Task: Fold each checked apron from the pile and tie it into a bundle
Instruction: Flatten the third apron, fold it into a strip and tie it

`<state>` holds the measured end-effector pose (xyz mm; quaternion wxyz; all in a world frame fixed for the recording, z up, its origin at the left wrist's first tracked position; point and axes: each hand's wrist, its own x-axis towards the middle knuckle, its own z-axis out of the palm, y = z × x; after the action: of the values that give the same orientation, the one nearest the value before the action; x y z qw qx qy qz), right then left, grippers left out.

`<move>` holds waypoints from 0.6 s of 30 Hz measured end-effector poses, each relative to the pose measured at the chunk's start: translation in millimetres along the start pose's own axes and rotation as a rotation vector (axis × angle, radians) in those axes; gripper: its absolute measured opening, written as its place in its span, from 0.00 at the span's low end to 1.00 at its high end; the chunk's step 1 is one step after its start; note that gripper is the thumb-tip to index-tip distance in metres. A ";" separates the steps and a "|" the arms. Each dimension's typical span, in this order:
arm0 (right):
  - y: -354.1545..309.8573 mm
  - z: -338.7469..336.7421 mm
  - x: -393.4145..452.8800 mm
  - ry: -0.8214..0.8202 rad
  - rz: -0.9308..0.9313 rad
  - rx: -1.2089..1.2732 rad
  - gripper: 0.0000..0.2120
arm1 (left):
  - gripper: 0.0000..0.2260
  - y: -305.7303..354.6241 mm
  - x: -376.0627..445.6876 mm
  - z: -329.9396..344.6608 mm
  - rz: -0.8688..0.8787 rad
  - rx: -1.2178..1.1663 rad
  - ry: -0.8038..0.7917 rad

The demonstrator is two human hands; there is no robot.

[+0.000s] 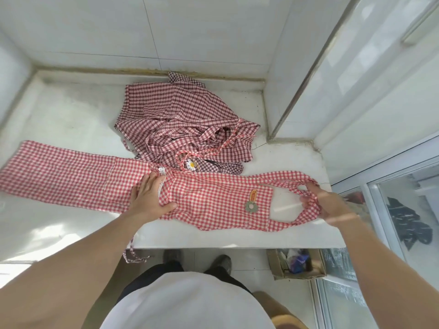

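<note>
On the worktop: one red-and-white checked apron (209, 198) lies stretched flat along the front edge, its length running from the left edge to the right front corner.
Pile: one heap of darker checked aprons (180, 124) sits behind it, against the back edge – too tangled to count the pieces.
Worktop: white stone (71, 115), walled by white tiles at the back and left.
Labels: two on the flat apron's bib – a small orange tab (253, 195) with writing too small to read, and a grey flower patch (251, 206) just under it; a white daisy patch (190, 164) shows on the heap.
Left hand: the left hand (152, 198) lies palm down on the apron's middle, fingers straight and spread, pressing the cloth – holding nothing.
Right hand: the right hand (332, 205), blurred, is at the right front corner, its fingers curled round the neck loop (306, 203).
Floor: one cardboard box (297, 264) of oddments stands under the right front corner.
</note>
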<state>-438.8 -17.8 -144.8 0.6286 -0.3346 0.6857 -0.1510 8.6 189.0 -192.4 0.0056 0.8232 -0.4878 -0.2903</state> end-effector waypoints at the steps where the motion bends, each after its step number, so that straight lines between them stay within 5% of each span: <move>1: -0.1 1.6 -2.7 -0.108 0.009 -0.005 0.27 | 0.45 2.3 0.5 0.3 -0.027 0.002 -0.012; 3: 2.2 6.9 -9.3 -0.255 -0.012 -0.084 0.30 | 0.47 8.7 1.3 0.7 -0.072 0.001 -0.036; 5: 5.6 10.4 -13.3 -0.213 -0.057 -0.083 0.20 | 0.48 12.2 1.8 0.6 -0.085 0.003 -0.058; 8: 13.5 -11.0 -3.4 0.288 -0.199 -0.192 0.09 | 0.49 8.9 -0.1 1.1 -0.063 0.021 -0.078; 10: 19.6 -30.5 -2.2 0.460 -0.204 -0.251 0.05 | 0.48 6.7 -2.0 -0.3 -0.058 0.026 -0.082; 13: 26.1 -35.0 -16.0 0.299 -0.134 -0.093 0.05 | 0.48 7.6 -3.2 -2.5 -0.061 0.038 -0.083; 18: 17.3 -48.5 -38.7 -0.348 -0.061 0.195 0.04 | 0.50 10.7 -2.4 -3.0 -0.078 0.017 -0.091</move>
<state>-490.6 9.5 -118.2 0.7623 -0.3137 0.5383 -0.1754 0.6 184.5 -185.6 -0.0351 0.8276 -0.4575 -0.3232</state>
